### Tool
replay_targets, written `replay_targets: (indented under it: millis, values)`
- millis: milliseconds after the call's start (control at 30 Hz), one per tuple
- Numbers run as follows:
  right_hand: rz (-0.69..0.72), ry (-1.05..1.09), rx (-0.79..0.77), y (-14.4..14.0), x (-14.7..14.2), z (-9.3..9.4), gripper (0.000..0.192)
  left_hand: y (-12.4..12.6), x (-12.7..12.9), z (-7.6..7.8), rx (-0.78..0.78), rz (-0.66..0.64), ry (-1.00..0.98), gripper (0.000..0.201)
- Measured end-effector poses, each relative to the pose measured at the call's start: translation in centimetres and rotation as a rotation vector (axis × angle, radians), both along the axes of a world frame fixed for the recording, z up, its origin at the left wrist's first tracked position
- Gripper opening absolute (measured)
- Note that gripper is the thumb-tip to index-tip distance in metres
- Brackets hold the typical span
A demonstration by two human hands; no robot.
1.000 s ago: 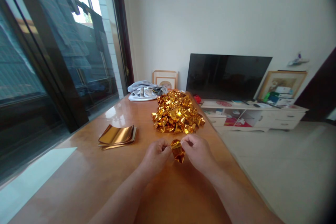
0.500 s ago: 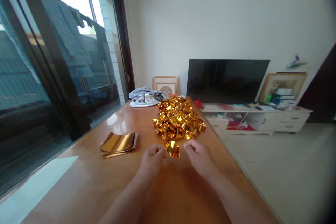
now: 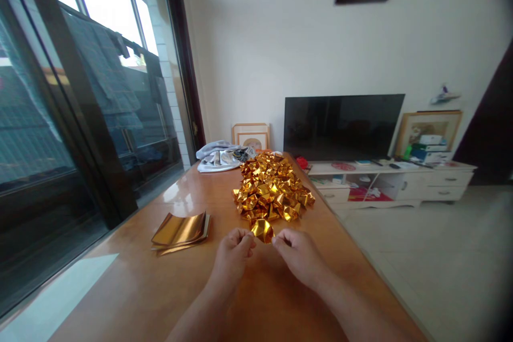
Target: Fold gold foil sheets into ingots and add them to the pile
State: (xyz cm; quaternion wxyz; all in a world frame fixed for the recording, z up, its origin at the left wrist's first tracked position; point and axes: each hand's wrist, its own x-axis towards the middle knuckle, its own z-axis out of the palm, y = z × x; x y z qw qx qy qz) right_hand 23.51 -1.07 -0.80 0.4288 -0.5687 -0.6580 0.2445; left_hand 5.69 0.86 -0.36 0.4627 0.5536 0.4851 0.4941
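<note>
A small folded gold foil piece [image 3: 262, 229] hangs just above the wooden table [image 3: 132, 288], pinched at both ends. My left hand [image 3: 234, 254] grips its left end and my right hand [image 3: 298, 254] grips its right end. Just beyond it lies a big pile of folded gold foil pieces [image 3: 272, 187]. A short stack of flat gold foil sheets [image 3: 180, 228] lies on the table to the left of my left hand.
A grey cloth bundle [image 3: 220, 155] and a picture frame [image 3: 251, 134] sit at the table's far end. A dark television [image 3: 342, 125] stands on a white cabinet [image 3: 401, 184] to the right. Glass doors [image 3: 80, 107] run along the left. The table's right edge drops to a tiled floor.
The gold piece has moved a little farther from me, toward the pile. My right hand, apart from it half a second ago, now pinches it again. The view has tilted up.
</note>
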Motion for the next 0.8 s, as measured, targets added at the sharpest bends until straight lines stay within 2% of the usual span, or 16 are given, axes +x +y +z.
replay_targets:
  millis: [133, 300, 367, 500, 800]
  values:
    - [-0.066, -0.059, 0.034, 0.0, 0.4, 0.1, 0.029, 0.2, 0.0, -0.3, 0.01, -0.017, 0.043, 0.031]
    - [-0.144, -0.23, 0.075, -0.3, 0.7, 0.5, 0.024, 1.1, -0.4, -1.0, 0.074, 0.012, 0.106, 0.043]
    - [-0.164, -0.291, 0.094, -0.4, 0.8, 0.7, 0.024, 1.2, -0.5, -1.2, 0.105, 0.004, 0.157, 0.042]
    - [-0.162, -0.345, 0.114, -0.5, 0.8, 0.9, 0.024, 1.4, -0.7, -1.4, 0.148, -0.054, 0.232, 0.035]
    - [-0.133, -0.374, 0.12, -0.3, 0.5, 0.6, 0.026, 1.0, -0.5, -1.6, 0.171, -0.103, 0.239, 0.032]
